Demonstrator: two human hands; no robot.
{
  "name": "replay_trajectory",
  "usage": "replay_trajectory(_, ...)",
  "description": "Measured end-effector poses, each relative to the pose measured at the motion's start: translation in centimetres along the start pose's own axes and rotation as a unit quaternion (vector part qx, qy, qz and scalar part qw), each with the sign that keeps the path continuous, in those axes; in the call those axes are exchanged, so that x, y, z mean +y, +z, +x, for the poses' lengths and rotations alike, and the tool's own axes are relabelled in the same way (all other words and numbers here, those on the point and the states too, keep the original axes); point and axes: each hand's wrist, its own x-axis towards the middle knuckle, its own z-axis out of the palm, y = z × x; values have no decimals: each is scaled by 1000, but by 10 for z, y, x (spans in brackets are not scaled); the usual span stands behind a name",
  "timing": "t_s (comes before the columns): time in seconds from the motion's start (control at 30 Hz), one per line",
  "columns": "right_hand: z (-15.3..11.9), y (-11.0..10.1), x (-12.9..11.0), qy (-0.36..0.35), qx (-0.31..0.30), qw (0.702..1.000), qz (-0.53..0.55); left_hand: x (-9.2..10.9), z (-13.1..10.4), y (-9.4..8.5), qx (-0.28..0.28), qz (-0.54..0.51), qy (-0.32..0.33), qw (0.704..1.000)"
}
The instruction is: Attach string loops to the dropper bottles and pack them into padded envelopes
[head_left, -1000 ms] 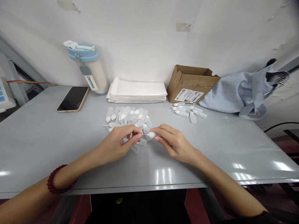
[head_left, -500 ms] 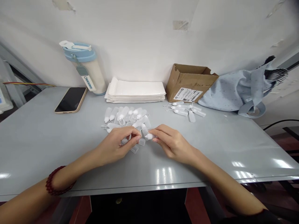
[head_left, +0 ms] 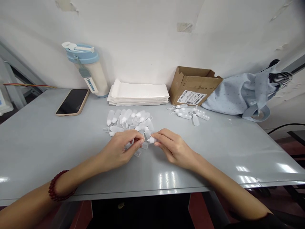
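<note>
On the near side of the white stack (head_left: 140,95), well in front of it, our left hand (head_left: 119,149) wears a red bead bracelet (head_left: 56,187). Its fingertips are pinched together — we can't tell if a thin bit is caught between them. Our right hand (head_left: 178,148), in front of the stack's right end, grips a little bottle (head_left: 151,140). Right now its white top pokes out toward our left fingertips, and our right fingers hide most of the rest.

Between our hands and the stack is a messy heap of little bottles (head_left: 128,115). Some lie right by our left fingers, so they crowd that spot and look easy to bump. A smaller bunch of bottles (head_left: 195,119) lies in front of the stack and to its right, near the box. They all lie on the grey table (head_left: 35,143).

A phone (head_left: 72,101) lies left of the stack. The blue-topped cup (head_left: 95,76) is just beside the stack's left end — the brown box (head_left: 197,84) is just beside its right end. A soft blue bag (head_left: 238,92) is farther right of the stack. Behind the stack is the white wall (head_left: 143,41).
</note>
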Motion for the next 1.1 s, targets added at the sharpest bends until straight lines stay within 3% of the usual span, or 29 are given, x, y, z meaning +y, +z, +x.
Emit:
replay_trajectory(0.43, 1, -7, 1, 17, -4, 999, 28, 7, 2, -9, -5, -29, -68, 997)
replay_trajectory(0.8, 0, -2, -2, 16, -11, 1000, 18, 5, 1, -1, 35, -10, 3, 999)
replay_trajectory(1.1, -1, 2, -5, 26, -17, 999, 15, 3, 0, 2, 35, -11, 6, 999)
